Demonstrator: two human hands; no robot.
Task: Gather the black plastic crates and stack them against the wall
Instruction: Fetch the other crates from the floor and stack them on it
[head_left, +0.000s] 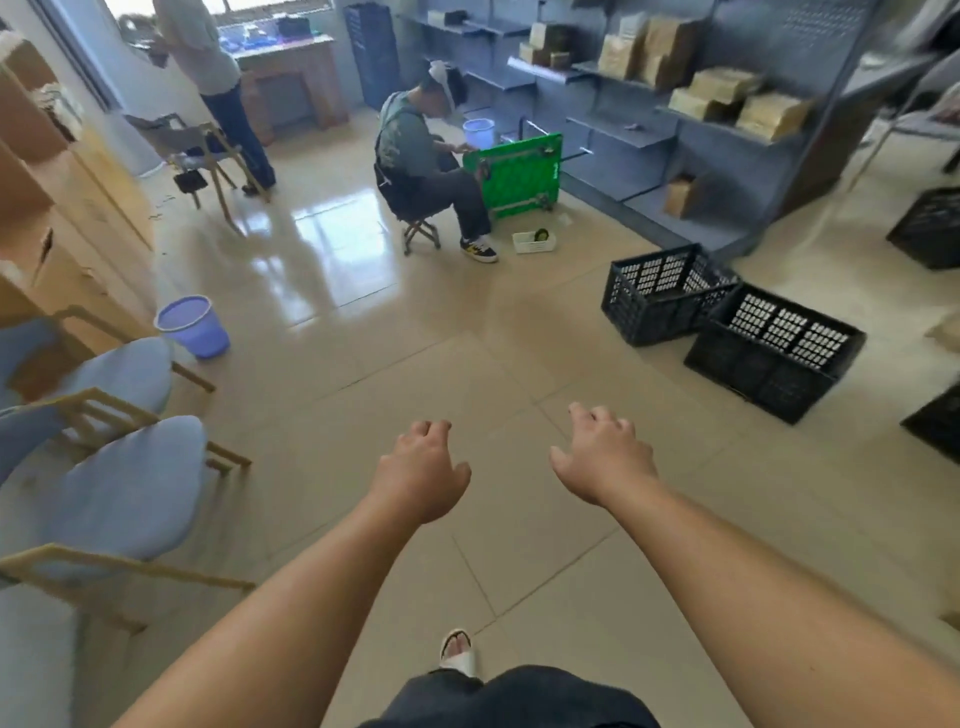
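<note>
At the near left stood blue padded chairs (119, 499), with a purple bucket (193, 326) on the floor just beyond them. Far back, a tall dark stack (371, 52) stood against the wall (probably crates already piled, though too blurred to be sure). A seated person (415, 156) worked on a green cart (514, 174) tipped on its side.

The left hand (421, 475) hung over bare tile, fingers loosely curled, holding nothing. The right hand (605, 457) was the same, empty and relaxed, and well apart from any crate.

To the right, an upright crate (667, 293) touched a nearer crate (774, 351), which seemed to lie bottom up. Two more showed at the right edge, a far crate (927, 228) and a near crate (935, 426).

Nothing was gathered yet. The glossy floor could cause a slip with a load held in front that blocks the view of the feet. The way to the far wall ran close by the seated person and cart, so a crate might clip them. Stacking the overturned crate unturned could leave the pile unsteady.
</note>
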